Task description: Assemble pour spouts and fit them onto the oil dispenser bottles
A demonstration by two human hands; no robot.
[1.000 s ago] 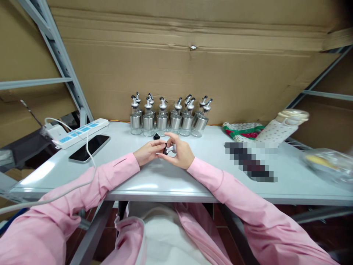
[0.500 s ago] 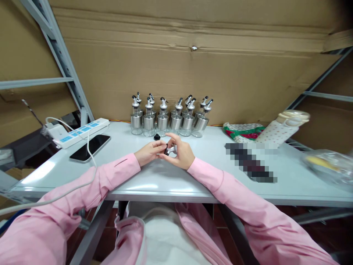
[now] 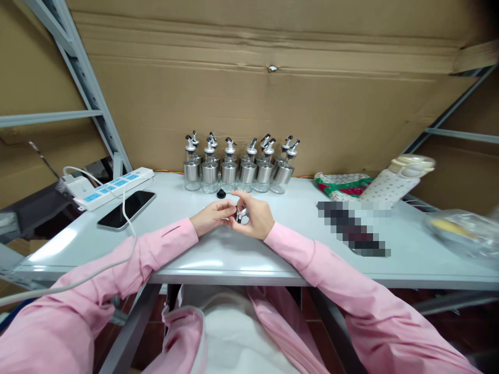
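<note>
My left hand [image 3: 210, 216] and my right hand [image 3: 254, 218] meet over the middle of the grey table [image 3: 218, 254], both in pink sleeves. Together their fingertips pinch a small black and silver pourer cap [image 3: 239, 213]. A small black stopper [image 3: 221, 194] lies on the table just beyond my hands. Behind it, several glass and steel dispenser bottles [image 3: 239, 165] with pourer tops stand in a cluster against the cardboard wall.
A black phone [image 3: 127, 208] and a white power strip [image 3: 113, 187] with a white cable lie at the left. A white dotted bottle [image 3: 395, 182] rests on a red and green cloth [image 3: 340, 184] at right, with a plastic bag [image 3: 463, 234] far right. Metal shelf posts flank the table.
My fingers have shifted slightly on the pourer cap, which now sits a little lower between them. The arms have hardly moved.
</note>
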